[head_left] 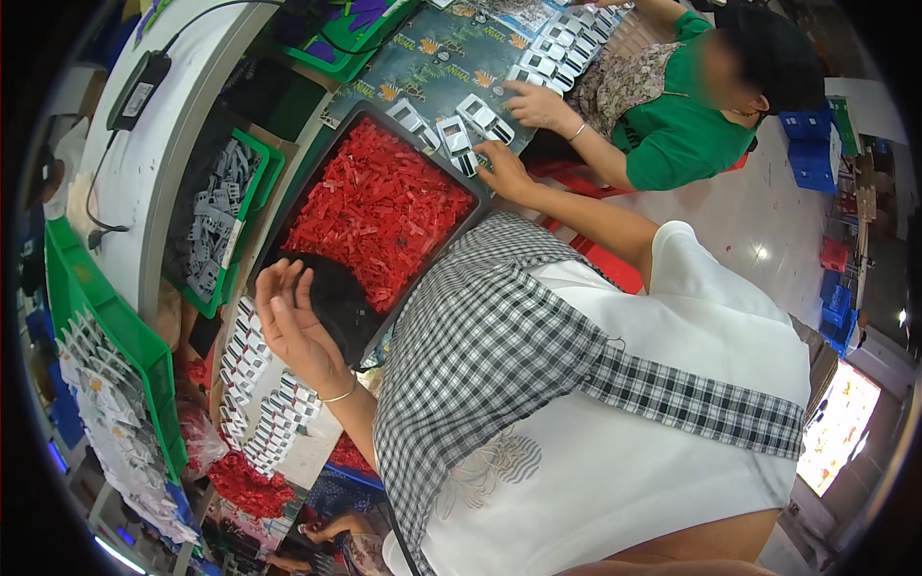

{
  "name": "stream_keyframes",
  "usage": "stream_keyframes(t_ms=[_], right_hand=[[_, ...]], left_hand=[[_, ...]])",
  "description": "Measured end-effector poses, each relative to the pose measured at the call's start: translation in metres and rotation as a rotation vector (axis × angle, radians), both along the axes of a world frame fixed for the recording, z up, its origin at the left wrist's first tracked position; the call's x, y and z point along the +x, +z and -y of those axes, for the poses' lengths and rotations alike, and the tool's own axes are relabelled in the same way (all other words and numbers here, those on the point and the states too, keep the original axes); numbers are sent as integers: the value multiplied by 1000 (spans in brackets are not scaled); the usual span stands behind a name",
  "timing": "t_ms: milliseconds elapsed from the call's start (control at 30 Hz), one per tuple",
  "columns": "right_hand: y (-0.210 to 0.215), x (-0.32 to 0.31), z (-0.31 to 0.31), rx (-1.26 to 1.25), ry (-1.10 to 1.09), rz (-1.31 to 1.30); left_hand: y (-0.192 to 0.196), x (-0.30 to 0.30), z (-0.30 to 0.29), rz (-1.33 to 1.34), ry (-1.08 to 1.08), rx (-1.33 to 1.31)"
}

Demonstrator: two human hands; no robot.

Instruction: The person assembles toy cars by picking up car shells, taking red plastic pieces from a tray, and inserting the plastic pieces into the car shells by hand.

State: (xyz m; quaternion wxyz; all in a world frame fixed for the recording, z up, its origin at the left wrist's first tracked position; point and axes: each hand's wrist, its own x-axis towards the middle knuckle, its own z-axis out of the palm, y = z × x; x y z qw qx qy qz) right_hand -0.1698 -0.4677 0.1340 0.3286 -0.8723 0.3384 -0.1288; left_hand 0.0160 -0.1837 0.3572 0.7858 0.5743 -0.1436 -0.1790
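My left hand (293, 331) is raised over the near-left corner of a dark tray (444, 160), fingers apart and nothing visible in them. Beneath it lies a rounded black object (338, 296) whose kind I cannot make out. Small red plastic pieces (379, 206) fill the tray. Beyond the tray's right edge, my right hand (506, 175) has its fingertips on the near end of a white toy car (455, 142) with dark parts. Two similar toy cars, one on the left (413, 125) and one on the right (485, 119), stand beside it on the patterned table cover (442, 65).
A co-worker in a green shirt (687, 144) sits to the right, one hand (534, 104) near rows of toy cars (552, 56). Left of the tray are a green bin (252, 173) with grey parts and more rows of small cars (279, 418). A white shelf (187, 96) edges the table.
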Motion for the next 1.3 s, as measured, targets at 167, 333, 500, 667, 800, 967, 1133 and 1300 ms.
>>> stream_keyframes(t_ms=[167, 333, 500, 667, 800, 967, 1133, 1300], right_hand=[[-18, 28, 0, 11, -222, -99], [-40, 49, 30, 256, -293, -126], [-55, 26, 59, 382, -69, -160], [-43, 48, 29, 212, -117, -147], [-59, 57, 40, 271, -408, -174], [-68, 39, 72, 584, -127, -64], [-49, 60, 41, 305, -291, -166], [-50, 65, 42, 247, -447, -142]], left_hand=[[-14, -9, 7, -27, 5, 175], [-29, -15, 12, -101, -4, 233], [-52, -22, 18, -234, -104, 210], [-77, -29, 13, -448, -192, 194], [-83, -36, 7, -453, -219, 274], [-96, -36, 2, -470, -239, 277], [-100, -36, 7, -515, -278, 260], [-102, -36, 7, -522, -314, 278]])
